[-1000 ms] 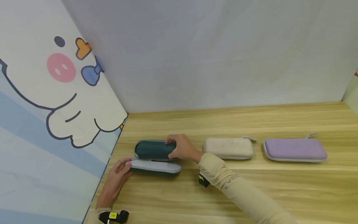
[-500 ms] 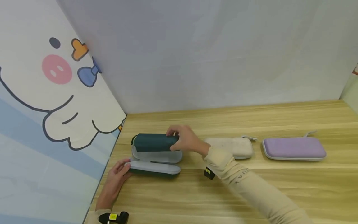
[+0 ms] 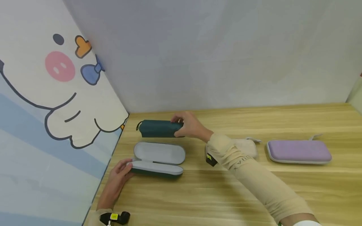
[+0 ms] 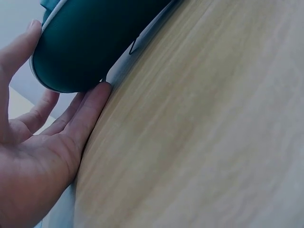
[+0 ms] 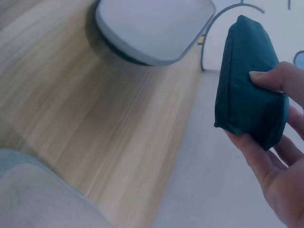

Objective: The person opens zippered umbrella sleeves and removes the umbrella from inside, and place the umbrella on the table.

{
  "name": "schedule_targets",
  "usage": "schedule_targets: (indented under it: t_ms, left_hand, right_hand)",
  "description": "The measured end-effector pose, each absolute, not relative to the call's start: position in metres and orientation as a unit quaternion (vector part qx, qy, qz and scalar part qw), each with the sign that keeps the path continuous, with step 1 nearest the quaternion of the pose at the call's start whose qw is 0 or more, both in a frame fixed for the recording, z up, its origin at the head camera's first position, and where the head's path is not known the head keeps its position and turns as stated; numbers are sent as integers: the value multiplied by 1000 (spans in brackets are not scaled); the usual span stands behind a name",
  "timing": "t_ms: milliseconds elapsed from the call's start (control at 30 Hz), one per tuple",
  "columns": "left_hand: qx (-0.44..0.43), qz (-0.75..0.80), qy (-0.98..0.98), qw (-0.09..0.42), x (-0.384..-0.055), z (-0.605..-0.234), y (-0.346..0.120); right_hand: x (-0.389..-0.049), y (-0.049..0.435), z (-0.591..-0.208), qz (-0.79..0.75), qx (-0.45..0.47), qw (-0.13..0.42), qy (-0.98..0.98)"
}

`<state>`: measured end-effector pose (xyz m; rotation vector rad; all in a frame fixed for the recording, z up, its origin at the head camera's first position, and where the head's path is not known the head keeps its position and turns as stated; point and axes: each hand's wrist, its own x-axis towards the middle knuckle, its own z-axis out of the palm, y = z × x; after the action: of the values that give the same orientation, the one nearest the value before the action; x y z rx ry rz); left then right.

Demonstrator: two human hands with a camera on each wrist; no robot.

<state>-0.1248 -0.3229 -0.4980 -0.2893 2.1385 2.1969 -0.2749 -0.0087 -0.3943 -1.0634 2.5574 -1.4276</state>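
In the head view my right hand [image 3: 190,125] grips one end of a dark green folded umbrella [image 3: 158,129], raised behind the opened case. A short loop hangs from its far left end. The right wrist view shows the thumb on one flat side of the umbrella [image 5: 251,80] and fingers under its end. My left hand [image 3: 118,174] holds the left end of a hard zip case [image 3: 159,153], dark green outside and pale grey inside. The case lies spread wide. In the left wrist view the thumb lies at the rim of the green shell [image 4: 90,47], other fingers beneath it.
To the right lie a closed cream case [image 3: 246,147], partly behind the right forearm, and a closed purple case [image 3: 298,151], each with a pull tab. A pale wall [image 3: 215,56] stands along the table's back edge, a cartoon-printed panel [image 3: 70,84] along its left.
My right hand has lifted the umbrella out of the case and carried it away from me, baring the grey lining. My left hand has stayed at the case's left end.
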Motion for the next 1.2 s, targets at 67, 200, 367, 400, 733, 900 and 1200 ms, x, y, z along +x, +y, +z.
schedule_targets:
  t_ms: [67,200,367,400,733,900,1200]
  left_hand:
    - [-95,712,696,31,-125,-497,-324]
    - [-97,711,696,28,-124,-496,-323]
    - [-93,715,692,29,-125,-496,-320]
    - [-91,715,692,29,-125,-496,-320]
    - [-93,709,698,26,-123,-495,-324]
    - [-92,711,696,30,-125,-494,-323]
    - [-67,668,740,39,-127,-483,-328]
  right_hand:
    - [-279,-12,-400,-460,-342,11,819]
    - [-288,-18,-415,-461,-341,6,819]
    - [-293,-20,-432,-459,-326,2,826]
    - [-294,-20,-434,-457,-323,3,829]
    - [-293,-25,-450,-434,-314,13,844]
    - [-291,-23,-452,-418,-306,12,856]
    - [-289,-15,-429,-339,-296,67,890]
